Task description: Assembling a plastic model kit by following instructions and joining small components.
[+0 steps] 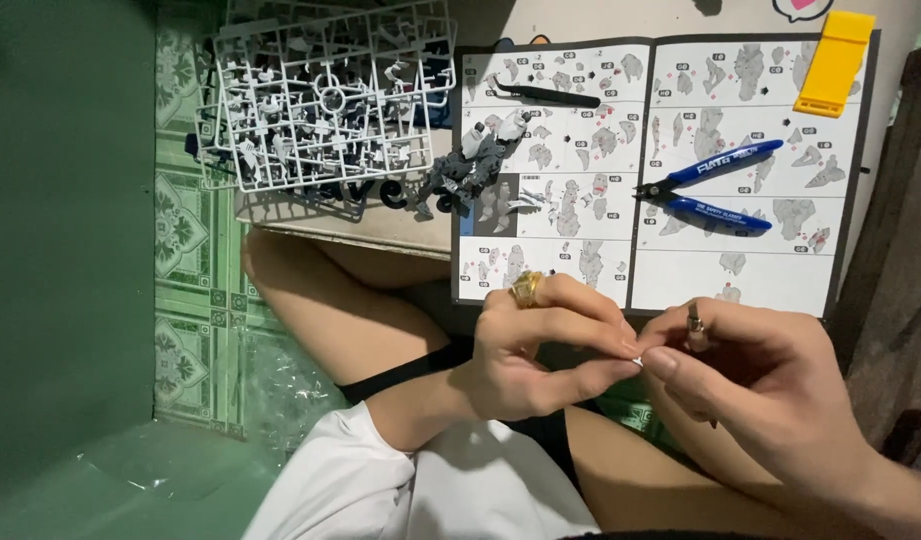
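Fingertips of the left hand (545, 350) and right hand (750, 375) meet, pinching a tiny pale part (637, 359) between them above the lap, just below the open instruction booklet (660, 170) where blue cutters (715, 187) lie.

Both hands meet over the lap, left hand (540, 350) and right hand (760, 380) pinching fingertip to fingertip.

1 blue nippers (715, 190), 1 yellow tool (833, 62), 1 instruction sheet (580, 270), 1 tweezers (545, 94).
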